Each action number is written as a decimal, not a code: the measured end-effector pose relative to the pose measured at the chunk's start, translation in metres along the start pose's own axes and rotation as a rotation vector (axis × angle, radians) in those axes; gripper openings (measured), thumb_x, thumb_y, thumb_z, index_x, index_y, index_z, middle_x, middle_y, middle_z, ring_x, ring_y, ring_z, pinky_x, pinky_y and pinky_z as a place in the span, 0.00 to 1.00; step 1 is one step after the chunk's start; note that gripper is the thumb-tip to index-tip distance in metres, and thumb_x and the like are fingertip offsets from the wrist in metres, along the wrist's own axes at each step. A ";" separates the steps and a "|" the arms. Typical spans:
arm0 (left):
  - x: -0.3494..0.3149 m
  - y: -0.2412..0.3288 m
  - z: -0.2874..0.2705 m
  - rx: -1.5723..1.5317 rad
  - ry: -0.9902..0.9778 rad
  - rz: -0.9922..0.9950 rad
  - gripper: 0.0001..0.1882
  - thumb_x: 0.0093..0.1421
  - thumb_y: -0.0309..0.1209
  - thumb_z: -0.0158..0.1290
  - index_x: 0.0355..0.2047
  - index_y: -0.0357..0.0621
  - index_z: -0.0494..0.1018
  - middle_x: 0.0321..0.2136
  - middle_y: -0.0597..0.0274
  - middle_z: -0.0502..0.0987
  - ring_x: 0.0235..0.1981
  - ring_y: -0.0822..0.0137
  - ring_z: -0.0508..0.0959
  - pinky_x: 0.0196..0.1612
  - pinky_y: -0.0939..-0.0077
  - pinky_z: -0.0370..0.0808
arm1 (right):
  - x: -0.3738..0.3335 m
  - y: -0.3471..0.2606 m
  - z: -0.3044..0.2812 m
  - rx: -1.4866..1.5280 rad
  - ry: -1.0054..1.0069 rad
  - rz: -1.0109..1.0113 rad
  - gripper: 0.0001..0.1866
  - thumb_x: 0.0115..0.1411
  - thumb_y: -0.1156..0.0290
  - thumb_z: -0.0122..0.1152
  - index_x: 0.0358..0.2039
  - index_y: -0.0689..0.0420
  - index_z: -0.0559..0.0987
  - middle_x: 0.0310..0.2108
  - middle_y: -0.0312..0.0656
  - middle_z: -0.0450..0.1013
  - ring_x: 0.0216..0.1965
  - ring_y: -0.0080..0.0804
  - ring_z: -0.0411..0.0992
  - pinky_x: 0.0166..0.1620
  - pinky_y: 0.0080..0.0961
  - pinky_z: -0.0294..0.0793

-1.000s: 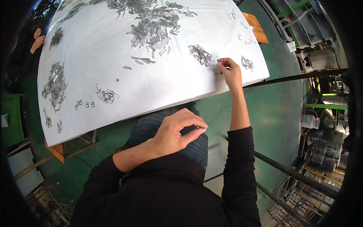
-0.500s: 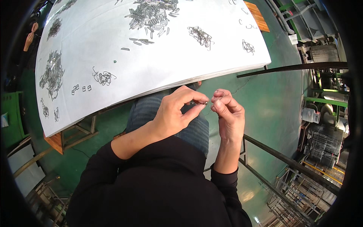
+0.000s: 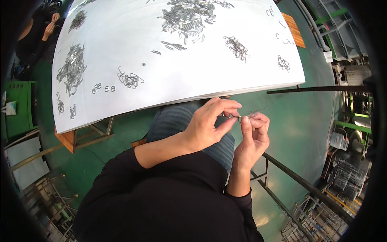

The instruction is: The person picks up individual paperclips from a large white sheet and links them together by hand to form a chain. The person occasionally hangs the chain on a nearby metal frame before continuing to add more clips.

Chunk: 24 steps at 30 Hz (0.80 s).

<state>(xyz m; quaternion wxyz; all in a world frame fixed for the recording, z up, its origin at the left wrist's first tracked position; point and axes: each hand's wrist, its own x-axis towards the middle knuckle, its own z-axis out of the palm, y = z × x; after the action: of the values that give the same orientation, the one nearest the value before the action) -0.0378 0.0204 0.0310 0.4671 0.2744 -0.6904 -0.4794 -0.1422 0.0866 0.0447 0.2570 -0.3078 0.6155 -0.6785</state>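
Observation:
My left hand (image 3: 207, 124) pinches a small dark metal piece (image 3: 237, 117) between thumb and forefinger, just off the table's near edge. My right hand (image 3: 253, 137) is closed beside it, thumb against the fingers, gripping a thin bent wire hook (image 3: 252, 113). The two small parts meet or nearly meet between my fingertips; whether they are joined is too small to tell. Beyond my hands, the white table (image 3: 181, 76) bears a heap of bent wire hooks (image 3: 130, 80), another tangle of them (image 3: 237, 49), and a large pile of narrow metal links (image 3: 183, 22).
Farther left on the table lie another metal pile (image 3: 73, 66) and a few small paired links (image 3: 107, 88). A co-worker's hands (image 3: 50, 26) show at the upper left. Dark metal rails (image 3: 310, 183) run along the right; green floor lies beneath.
My view has shifted, so the table sits lower and farther right. My right hand has come closer to my left, bringing the wire hook up to the small metal piece.

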 end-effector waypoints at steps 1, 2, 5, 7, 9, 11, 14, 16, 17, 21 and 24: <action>0.000 -0.001 0.000 -0.005 0.001 0.010 0.21 0.49 0.16 0.56 0.44 0.43 0.69 0.31 0.62 0.74 0.31 0.70 0.78 0.31 0.79 0.75 | 0.001 0.000 0.001 -0.019 0.004 0.001 0.06 0.52 0.81 0.64 0.25 0.59 0.75 0.36 0.37 0.63 0.37 0.24 0.64 0.42 0.20 0.66; 0.000 -0.002 -0.001 0.005 0.007 0.010 0.21 0.49 0.16 0.56 0.44 0.43 0.69 0.31 0.62 0.74 0.31 0.70 0.78 0.31 0.79 0.75 | 0.001 0.001 0.002 0.003 -0.010 0.023 0.06 0.52 0.81 0.64 0.25 0.59 0.75 0.36 0.37 0.63 0.37 0.24 0.64 0.42 0.20 0.66; 0.001 -0.003 0.001 0.001 0.011 0.010 0.21 0.48 0.15 0.57 0.44 0.42 0.69 0.31 0.62 0.75 0.31 0.70 0.78 0.33 0.79 0.74 | 0.001 0.000 0.001 0.048 -0.004 0.049 0.06 0.52 0.81 0.64 0.25 0.59 0.75 0.37 0.38 0.63 0.38 0.25 0.64 0.42 0.21 0.67; 0.001 -0.003 0.001 -0.010 0.005 0.041 0.22 0.47 0.14 0.58 0.43 0.41 0.70 0.32 0.61 0.76 0.31 0.71 0.78 0.34 0.79 0.73 | 0.001 0.003 0.003 0.082 -0.003 0.009 0.05 0.52 0.81 0.64 0.25 0.59 0.75 0.37 0.38 0.62 0.38 0.26 0.64 0.42 0.23 0.67; 0.002 -0.004 -0.001 0.021 -0.019 0.079 0.23 0.46 0.14 0.58 0.43 0.41 0.69 0.33 0.60 0.76 0.32 0.69 0.78 0.35 0.78 0.74 | -0.001 0.006 0.006 0.041 0.009 -0.082 0.05 0.51 0.81 0.64 0.25 0.60 0.75 0.37 0.39 0.62 0.39 0.27 0.64 0.43 0.25 0.67; 0.002 -0.004 -0.004 0.042 -0.043 0.109 0.22 0.46 0.15 0.59 0.43 0.40 0.70 0.34 0.59 0.77 0.34 0.66 0.77 0.37 0.76 0.74 | -0.003 0.008 0.007 0.017 0.023 -0.168 0.05 0.51 0.81 0.64 0.25 0.60 0.75 0.38 0.39 0.62 0.40 0.29 0.63 0.44 0.26 0.66; 0.011 -0.016 -0.023 0.120 -0.077 0.143 0.22 0.45 0.18 0.61 0.43 0.40 0.71 0.33 0.60 0.77 0.36 0.64 0.77 0.39 0.74 0.74 | -0.004 0.009 0.006 -0.024 0.020 -0.268 0.05 0.51 0.82 0.62 0.25 0.60 0.75 0.38 0.39 0.61 0.41 0.30 0.62 0.44 0.27 0.66; 0.030 -0.040 -0.053 0.315 0.053 0.073 0.15 0.49 0.23 0.60 0.39 0.41 0.76 0.35 0.59 0.78 0.39 0.62 0.76 0.42 0.71 0.74 | -0.005 0.008 0.003 -0.095 -0.004 -0.302 0.05 0.54 0.81 0.60 0.25 0.59 0.73 0.37 0.37 0.60 0.40 0.29 0.61 0.44 0.26 0.65; 0.045 -0.056 -0.073 0.413 0.108 0.070 0.12 0.50 0.23 0.58 0.37 0.41 0.77 0.36 0.57 0.78 0.38 0.60 0.76 0.42 0.71 0.73 | -0.005 0.008 0.003 -0.079 -0.016 -0.291 0.05 0.54 0.81 0.60 0.25 0.59 0.74 0.37 0.38 0.60 0.40 0.29 0.61 0.44 0.26 0.65; 0.088 -0.111 -0.135 0.863 0.068 0.085 0.06 0.53 0.29 0.56 0.31 0.43 0.79 0.32 0.61 0.79 0.37 0.61 0.75 0.41 0.68 0.72 | -0.007 0.010 0.003 -0.048 -0.019 -0.247 0.05 0.50 0.81 0.64 0.26 0.60 0.75 0.37 0.39 0.62 0.40 0.31 0.62 0.44 0.28 0.66; 0.093 -0.138 -0.147 1.056 -0.090 0.193 0.06 0.52 0.29 0.56 0.30 0.45 0.80 0.30 0.66 0.78 0.35 0.64 0.74 0.38 0.70 0.69 | -0.007 0.010 0.003 -0.070 -0.023 -0.258 0.06 0.48 0.81 0.66 0.25 0.61 0.76 0.37 0.40 0.63 0.40 0.31 0.63 0.43 0.28 0.66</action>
<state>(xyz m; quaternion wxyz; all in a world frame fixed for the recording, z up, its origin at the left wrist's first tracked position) 0.0476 -0.1700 -0.0447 0.2774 0.3864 -0.8790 -0.0333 -0.1353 0.0889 0.0343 0.1638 -0.4012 0.5909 -0.6805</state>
